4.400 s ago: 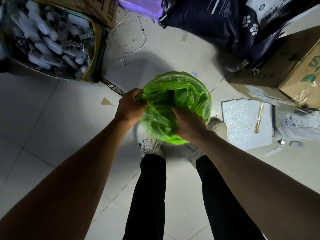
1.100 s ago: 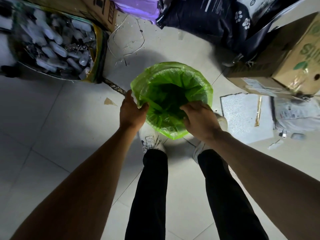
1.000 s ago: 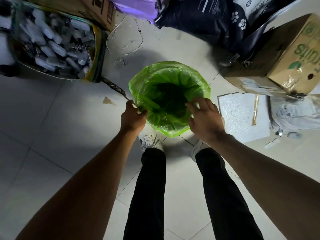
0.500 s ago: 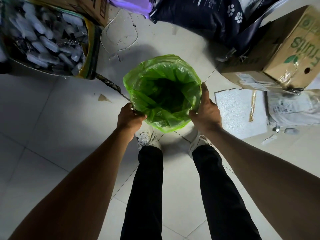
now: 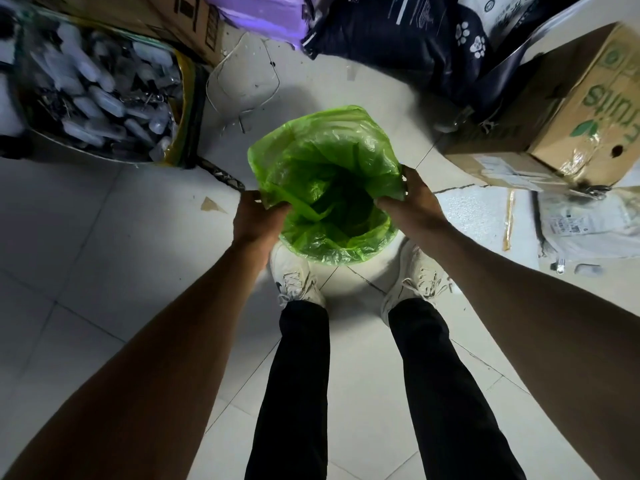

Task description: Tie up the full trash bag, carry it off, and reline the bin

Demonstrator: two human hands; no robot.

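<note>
Both hands, left (image 5: 258,216) and right (image 5: 410,199), grip the green liner's (image 5: 325,157) rim.

Pale tiled floor (image 5: 86,237) with thin grout lines. Resting on it: green-lined bin (image 5: 322,188) at centre, bottle-filled sack (image 5: 100,95) far left, cardboard box (image 5: 561,123) right, white foam slab (image 5: 474,216) beside it, two white sneakers (image 5: 294,278) near.

Bin wholly hidden beneath green bag (image 5: 322,157); box (image 5: 571,123) cut by right edge.
</note>
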